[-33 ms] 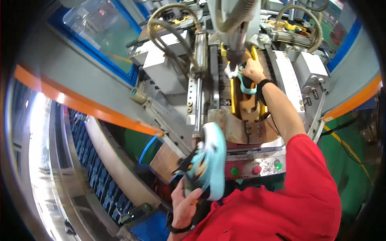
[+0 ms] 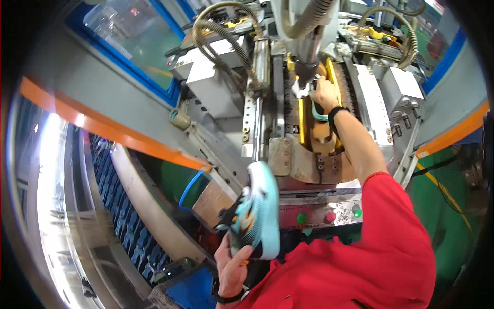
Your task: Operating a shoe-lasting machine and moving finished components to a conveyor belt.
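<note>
My left hand (image 2: 232, 270) grips one end of a turquoise and white sports shoe (image 2: 265, 219), thumb along its side. This shoe is held up in front of my body, its pale sole side turned to the right and its black laces to the left. My right hand (image 2: 325, 95) reaches far into the machine, fingers closed over a second turquoise shoe (image 2: 320, 116). That shoe lies between two yellow side plates (image 2: 302, 123), right beside the metal press head (image 2: 306, 69). Most of it is hidden by the hand; its turquoise rim shows.
Ahead stands the machine, with a metal cylinder rod (image 2: 258, 123) left of the slot. A front panel carries a red button (image 2: 330, 217) and a green button (image 2: 301, 219). Orange-edged grey frames (image 2: 118, 139) flank both sides. A blue-black conveyor (image 2: 128, 216) runs at left.
The shoe in my left hand has shifted slightly to the left. In the machine, less of the second shoe shows beside my right hand. The whole view has moved a little.
</note>
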A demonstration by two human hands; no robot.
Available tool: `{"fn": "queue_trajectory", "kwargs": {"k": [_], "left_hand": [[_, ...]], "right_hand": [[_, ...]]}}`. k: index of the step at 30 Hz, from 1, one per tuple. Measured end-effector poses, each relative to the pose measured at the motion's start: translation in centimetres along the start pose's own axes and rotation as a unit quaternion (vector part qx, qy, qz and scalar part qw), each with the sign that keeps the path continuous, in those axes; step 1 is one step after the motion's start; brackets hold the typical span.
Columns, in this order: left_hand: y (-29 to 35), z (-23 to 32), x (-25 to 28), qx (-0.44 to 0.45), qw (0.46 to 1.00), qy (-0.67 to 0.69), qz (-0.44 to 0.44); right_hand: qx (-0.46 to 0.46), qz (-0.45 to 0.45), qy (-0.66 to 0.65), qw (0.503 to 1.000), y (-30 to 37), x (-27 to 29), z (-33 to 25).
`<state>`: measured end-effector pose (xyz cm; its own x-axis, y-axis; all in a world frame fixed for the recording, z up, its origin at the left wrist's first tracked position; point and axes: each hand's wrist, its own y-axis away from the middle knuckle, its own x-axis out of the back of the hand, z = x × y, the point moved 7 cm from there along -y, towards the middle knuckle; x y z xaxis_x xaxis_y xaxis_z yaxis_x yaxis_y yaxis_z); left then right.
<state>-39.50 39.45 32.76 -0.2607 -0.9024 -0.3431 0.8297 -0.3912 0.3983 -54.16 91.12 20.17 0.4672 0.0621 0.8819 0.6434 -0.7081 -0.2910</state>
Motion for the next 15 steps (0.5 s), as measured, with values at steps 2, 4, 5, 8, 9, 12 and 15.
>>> {"fn": "queue_trajectory", "kwargs": {"k": [2, 4, 5, 8, 9, 12, 15], "left_hand": [[2.4, 0.0, 2.9, -0.042, 0.996, 0.02, 0.07], [4.2, -1.2, 6.0, -0.068, 0.987, 0.041, 0.136], [4.9, -1.7, 6.7, -0.071, 0.987, 0.04, 0.142], [7.0, -3.4, 8.6, -0.087, 0.964, 0.071, 0.24], [7.1, -4.0, 8.3, -0.086, 0.966, 0.066, 0.236], [8.4, -5.4, 9.0, -0.088, 0.963, 0.098, 0.235], [8.1, -6.7, 8.1, -0.063, 0.962, 0.092, 0.249]], "right_hand": [[-0.009, 0.039, 0.013, 0.999, 0.6, -0.4, 0.4], [-0.06, -0.005, -0.047, 0.997, -0.2, -0.7, 1.7], [-0.057, -0.008, -0.051, 0.997, 0.8, -0.3, 0.7], [0.066, -0.002, 0.036, 0.997, 7.4, 5.7, -4.3], [0.133, 0.087, 0.019, 0.987, 10.2, 9.3, -4.6], [0.241, 0.062, -0.222, 0.943, 22.8, 15.3, -8.4], [0.271, -0.058, -0.314, 0.908, 33.6, 11.6, -9.4]]}}
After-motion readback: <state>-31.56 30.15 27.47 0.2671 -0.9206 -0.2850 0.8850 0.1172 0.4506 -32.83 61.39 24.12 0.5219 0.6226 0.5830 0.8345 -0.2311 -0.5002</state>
